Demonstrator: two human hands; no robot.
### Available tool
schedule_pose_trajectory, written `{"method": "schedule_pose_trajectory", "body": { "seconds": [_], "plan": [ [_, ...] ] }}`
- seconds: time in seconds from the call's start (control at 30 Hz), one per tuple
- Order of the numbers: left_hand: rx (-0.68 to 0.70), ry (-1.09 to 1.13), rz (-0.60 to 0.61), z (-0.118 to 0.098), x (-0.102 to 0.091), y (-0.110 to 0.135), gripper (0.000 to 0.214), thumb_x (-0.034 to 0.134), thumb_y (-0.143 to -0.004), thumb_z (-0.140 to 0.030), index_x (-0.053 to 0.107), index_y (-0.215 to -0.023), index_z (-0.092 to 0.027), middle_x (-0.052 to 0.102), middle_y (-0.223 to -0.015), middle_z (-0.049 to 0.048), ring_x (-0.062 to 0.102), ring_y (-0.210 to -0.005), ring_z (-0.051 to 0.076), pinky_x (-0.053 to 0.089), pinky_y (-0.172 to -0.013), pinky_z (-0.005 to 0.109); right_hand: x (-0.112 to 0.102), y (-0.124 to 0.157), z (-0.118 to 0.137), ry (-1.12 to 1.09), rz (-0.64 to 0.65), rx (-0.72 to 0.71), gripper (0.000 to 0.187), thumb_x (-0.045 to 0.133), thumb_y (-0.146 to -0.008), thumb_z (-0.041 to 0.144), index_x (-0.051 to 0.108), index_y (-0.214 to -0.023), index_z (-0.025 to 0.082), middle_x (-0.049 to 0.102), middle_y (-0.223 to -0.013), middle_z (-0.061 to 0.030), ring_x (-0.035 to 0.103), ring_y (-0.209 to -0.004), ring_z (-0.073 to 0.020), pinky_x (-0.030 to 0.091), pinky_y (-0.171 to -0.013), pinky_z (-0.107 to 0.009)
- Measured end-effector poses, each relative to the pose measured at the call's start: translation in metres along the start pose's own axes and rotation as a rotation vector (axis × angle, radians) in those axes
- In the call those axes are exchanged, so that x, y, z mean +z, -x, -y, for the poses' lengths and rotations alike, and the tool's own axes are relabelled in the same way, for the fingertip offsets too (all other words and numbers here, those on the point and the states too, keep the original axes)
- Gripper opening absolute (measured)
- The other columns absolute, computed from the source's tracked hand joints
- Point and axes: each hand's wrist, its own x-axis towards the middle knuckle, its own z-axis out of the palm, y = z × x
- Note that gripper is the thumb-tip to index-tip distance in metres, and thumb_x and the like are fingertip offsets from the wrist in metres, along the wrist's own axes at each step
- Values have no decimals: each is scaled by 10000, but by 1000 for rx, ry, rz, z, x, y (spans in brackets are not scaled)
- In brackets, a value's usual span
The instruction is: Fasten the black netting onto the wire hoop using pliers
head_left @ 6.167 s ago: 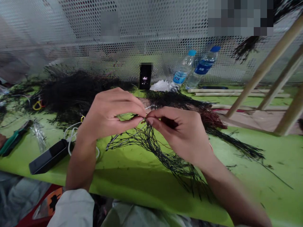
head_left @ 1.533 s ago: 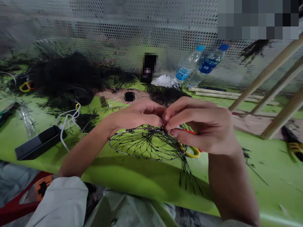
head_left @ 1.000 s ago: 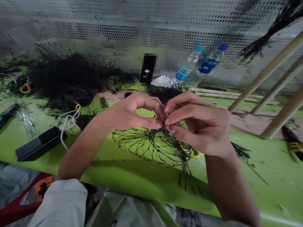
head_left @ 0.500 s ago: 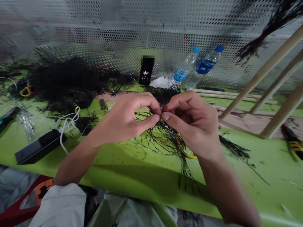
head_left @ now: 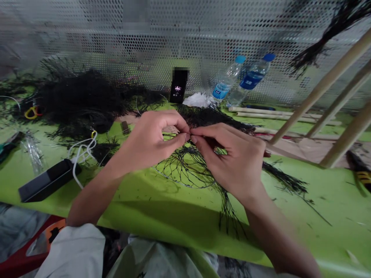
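Observation:
A wire hoop strung with black netting (head_left: 185,170) is held just above the green table (head_left: 162,216). My left hand (head_left: 150,139) pinches its top edge between thumb and forefinger. My right hand (head_left: 234,162) pinches the same spot from the right, fingertips nearly touching the left ones. Loose black net strands (head_left: 228,212) trail from the hoop toward the table's front edge. The far side of the hoop is hidden behind my right hand.
A big heap of black netting (head_left: 81,100) lies at back left, with yellow-handled scissors (head_left: 30,112). A black box with a white cable (head_left: 46,179) sits front left. A phone (head_left: 177,88) and two water bottles (head_left: 240,83) stand by the perforated screen. Wooden poles (head_left: 324,88) slant at right.
The hoop went from lying fairly flat to tilted up toward my hands. Both hands shifted slightly left and lower, still pinching the rim; the yellow scissor handle under my right hand is hidden now.

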Motion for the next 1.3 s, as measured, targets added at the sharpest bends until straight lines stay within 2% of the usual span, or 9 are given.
{"method": "schedule_pose_trajectory", "body": {
  "seconds": [0.17, 0.3, 0.4, 0.53, 0.7, 0.8, 0.97, 1.13, 1.3],
  "plan": [
    [83, -190, -52, -2, 2, 1, 81, 682, -917, -155, 740, -868, -183, 753, -910, 36, 691, -827, 182, 521, -756, 325, 2, -1, -4, 51, 50, 4, 161, 647, -997, 123, 730, -932, 244, 744, -885, -57, 708, -783, -206, 551, -720, -340],
    [154, -420, -80, -11, 1, 5, 117, 629, -946, -161, 700, -860, -198, 738, -890, 27, 685, -819, 198, 495, -760, 353, -1, -4, -4, -22, 150, 23, 150, 604, -992, 106, 673, -933, 225, 718, -900, -52, 655, -777, -191, 506, -711, -329],
    [210, -542, -78, -18, -1, 9, 129, 599, -973, -159, 688, -887, -197, 743, -911, 27, 695, -858, 220, 495, -830, 388, -4, -7, -5, -211, 256, 171, 123, 600, -1004, 152, 653, -919, 224, 660, -815, -14, 563, -714, -164, 446, -649, -305],
    [273, -604, -84, -18, -5, 11, 154, 581, -1003, -167, 686, -894, -194, 752, -946, 37, 707, -915, 235, 499, -911, 411, -3, -10, -11, -537, 357, 398, 172, 700, -993, 346, 682, -890, 210, 572, -743, 15, 453, -666, -141, 352, -579, -290],
    [294, -590, -47, -12, -11, 9, 115, 648, -1009, -197, 718, -918, -200, 755, -965, 25, 710, -930, 223, 504, -911, 393, 1, -11, -12, -760, 346, 562, 229, 820, -903, 397, 728, -845, 196, 609, -790, 13, 478, -739, -134, 353, -662, -282],
    [321, -584, -83, -14, -12, 10, 76, 679, -998, -187, 738, -957, -211, 765, -993, 17, 718, -939, 210, 511, -907, 377, -1, -9, -9, -809, 334, 643, 203, 838, -884, 385, 758, -843, 203, 635, -827, 7, 481, -761, -132, 336, -672, -280],
    [342, -667, -143, -23, -9, 18, 142, 645, -990, -160, 746, -895, -186, 781, -939, 15, 742, -886, 214, 538, -850, 372, -3, -5, -7, -879, 346, 783, 206, 857, -858, 416, 787, -860, 222, 593, -773, 17, 410, -688, -121, 256, -613, -297],
    [340, -712, -145, -27, -5, 22, 156, 660, -982, -206, 763, -867, -179, 797, -933, 19, 756, -827, 212, 539, -745, 355, -3, -6, -4, -919, 352, 796, 180, 858, -856, 380, 791, -835, 214, 570, -741, 21, 376, -668, -116, 239, -596, -299],
    [320, -790, -139, -33, -1, 27, 219, 637, -1009, -211, 742, -817, -191, 789, -894, 3, 720, -739, 182, 481, -663, 347, -2, -5, -1, -871, 371, 800, 224, 837, -872, 381, 751, -783, 194, 462, -641, 46, 283, -606, -108, 168, -540, -308]
  ]
}}
